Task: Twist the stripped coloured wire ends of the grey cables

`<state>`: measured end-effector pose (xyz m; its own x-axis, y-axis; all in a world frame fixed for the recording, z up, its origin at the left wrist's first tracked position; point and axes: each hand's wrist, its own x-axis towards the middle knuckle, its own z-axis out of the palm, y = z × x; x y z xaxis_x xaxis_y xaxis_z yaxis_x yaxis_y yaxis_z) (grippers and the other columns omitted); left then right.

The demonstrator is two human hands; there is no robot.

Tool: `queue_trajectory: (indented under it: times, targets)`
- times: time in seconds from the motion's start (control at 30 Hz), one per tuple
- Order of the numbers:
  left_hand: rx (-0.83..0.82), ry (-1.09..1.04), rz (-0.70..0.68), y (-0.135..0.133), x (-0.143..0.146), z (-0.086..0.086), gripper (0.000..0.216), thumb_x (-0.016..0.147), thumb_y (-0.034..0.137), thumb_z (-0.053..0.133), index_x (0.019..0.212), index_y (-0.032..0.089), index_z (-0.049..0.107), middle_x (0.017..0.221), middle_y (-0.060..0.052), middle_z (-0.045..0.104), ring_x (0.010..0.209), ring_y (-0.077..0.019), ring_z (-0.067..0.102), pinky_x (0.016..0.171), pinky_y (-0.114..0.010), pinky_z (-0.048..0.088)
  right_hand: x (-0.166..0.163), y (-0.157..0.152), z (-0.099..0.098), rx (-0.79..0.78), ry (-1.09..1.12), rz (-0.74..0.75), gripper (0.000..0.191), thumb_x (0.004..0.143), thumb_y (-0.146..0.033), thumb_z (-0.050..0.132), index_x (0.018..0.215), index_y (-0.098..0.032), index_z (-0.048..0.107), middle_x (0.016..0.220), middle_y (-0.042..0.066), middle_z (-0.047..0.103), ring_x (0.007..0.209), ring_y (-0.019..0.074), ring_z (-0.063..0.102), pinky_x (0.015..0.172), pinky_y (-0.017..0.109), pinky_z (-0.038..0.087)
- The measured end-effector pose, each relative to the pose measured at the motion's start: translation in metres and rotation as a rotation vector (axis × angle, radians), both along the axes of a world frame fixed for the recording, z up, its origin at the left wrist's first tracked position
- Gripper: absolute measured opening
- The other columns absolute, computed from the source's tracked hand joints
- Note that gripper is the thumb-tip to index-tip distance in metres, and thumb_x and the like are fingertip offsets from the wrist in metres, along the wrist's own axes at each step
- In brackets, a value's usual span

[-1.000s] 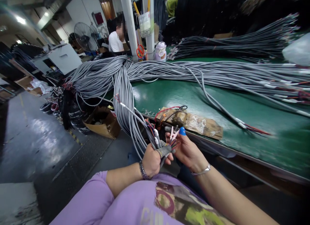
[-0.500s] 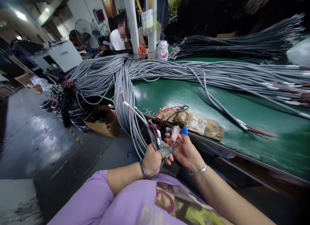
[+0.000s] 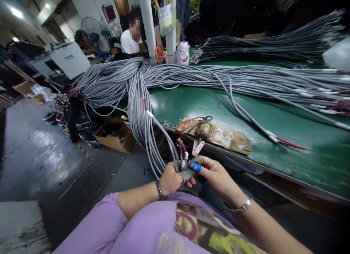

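Left hand clamps cables; right hand, at its 3 o'clock, pinches wires; cables likely springy, weighty, best gripped by jackets; wires probably fragile.

Purple shirt: bears pale capital letters low on the front, beside the printed picture; too blurred and cut off to spell out.
Lilac bottle: stands toward the far edge of the counter; carries a label with print too small to read.
Clear pouch: hangs on the post above the counter's far side; shows faint marks, unreadable.
White cable sleeves: just off the counter's near edge; too small to tell any lettering.
Legible words or numbers: none.
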<state>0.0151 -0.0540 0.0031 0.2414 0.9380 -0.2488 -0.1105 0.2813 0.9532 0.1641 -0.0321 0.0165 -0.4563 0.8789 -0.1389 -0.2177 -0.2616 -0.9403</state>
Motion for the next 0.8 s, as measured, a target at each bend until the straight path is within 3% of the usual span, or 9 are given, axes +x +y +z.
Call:
queue_trajectory:
  times: [0.13,0.37,0.6,0.8]
  targets:
    - [-0.049,-0.009,-0.066,0.001,-0.003,0.005,0.041,0.063,0.050,0.076,0.062,0.011,0.061,0.053,-0.004,0.061,0.043,-0.0106,0.053,0.045,-0.023,0.045,0.002,0.003,0.003,-0.014,-0.088,0.011,0.035,0.064,-0.050,0.078,0.068,-0.017,0.066,0.053,0.002,0.064,0.051,0.0154,0.056,0.058,0.030,0.045]
    - [-0.028,-0.129,0.120,-0.001,0.004,-0.004,0.038,0.065,0.047,0.076,0.062,0.011,0.062,0.052,-0.003,0.061,0.045,-0.0112,0.056,0.048,-0.023,0.047,-0.004,-0.004,0.001,-0.025,-0.087,-0.112,0.035,0.067,-0.051,0.075,0.068,-0.020,0.060,0.052,0.000,0.061,0.051,0.0152,0.055,0.055,0.030,0.043]
    - [-0.043,-0.164,0.181,0.000,0.006,-0.002,0.035,0.067,0.044,0.073,0.061,0.011,0.061,0.052,-0.004,0.062,0.044,-0.0119,0.056,0.047,-0.023,0.046,-0.009,-0.006,0.009,-0.054,-0.052,-0.160,0.038,0.065,-0.052,0.076,0.065,-0.021,0.055,0.048,-0.003,0.056,0.047,0.0130,0.050,0.051,0.028,0.039]
    - [-0.083,-0.161,0.193,0.003,0.002,0.006,0.036,0.063,0.044,0.075,0.061,0.012,0.060,0.051,-0.003,0.060,0.041,-0.0097,0.052,0.042,-0.021,0.042,0.002,0.004,-0.009,-0.041,-0.002,-0.217,0.038,0.062,-0.053,0.079,0.064,-0.018,0.065,0.057,0.000,0.058,0.054,0.0123,0.048,0.055,0.026,0.041]
